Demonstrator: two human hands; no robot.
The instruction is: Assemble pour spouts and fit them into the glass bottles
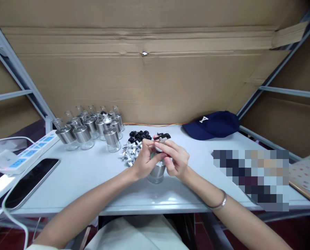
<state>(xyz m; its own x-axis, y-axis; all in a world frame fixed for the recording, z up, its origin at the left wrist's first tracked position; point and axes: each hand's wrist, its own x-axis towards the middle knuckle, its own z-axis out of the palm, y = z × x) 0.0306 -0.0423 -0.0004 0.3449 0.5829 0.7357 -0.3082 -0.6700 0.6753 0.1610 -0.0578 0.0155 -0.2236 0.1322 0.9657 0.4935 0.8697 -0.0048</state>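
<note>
Smooth white table (92,180); both hands (144,161) (177,161) grip a metal-collared glass jar (156,173).

Both hands (161,159) together, fingers curled

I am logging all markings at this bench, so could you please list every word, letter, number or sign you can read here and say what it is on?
"A": white letter on the front of the navy cap.
Power strip: blue patches, any print too small to read.
Phone: screen dark, no text.
Glass jars and the jar in the hands: no legible marking.
</note>
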